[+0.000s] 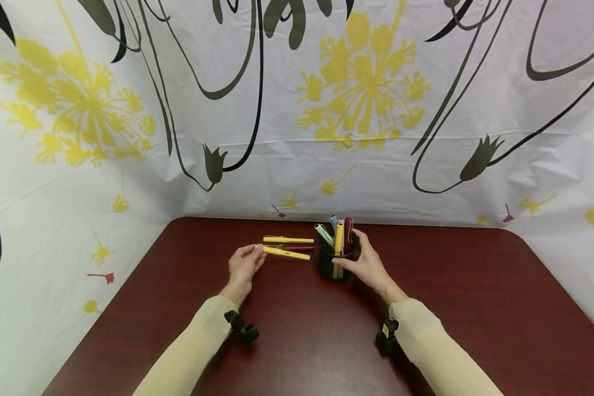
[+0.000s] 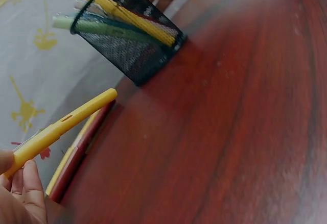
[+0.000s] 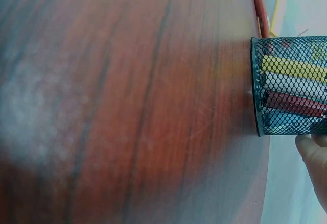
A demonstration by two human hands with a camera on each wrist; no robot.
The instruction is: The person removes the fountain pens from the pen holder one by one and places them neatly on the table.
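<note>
My left hand (image 1: 242,269) pinches a yellow pen (image 1: 289,253) by its clip end, the other end pointing right. In the left wrist view this yellow pen (image 2: 66,124) is raised off the table. Behind it, another yellow pen (image 1: 289,240) and a dark red pen (image 1: 299,249) lie side by side on the tabletop. To their right stands a black mesh pen cup (image 1: 325,265), its side gripped by my right hand (image 1: 372,267). Inside lean several pens, among them a light green pen (image 1: 323,234), a yellow pen (image 1: 339,236) and a dark red pen (image 1: 348,234).
The dark reddish wood table (image 1: 307,341) has rounded back corners. Right behind its far edge hangs a white curtain (image 1: 257,192) with yellow flowers and dark stems, which also runs along both sides.
</note>
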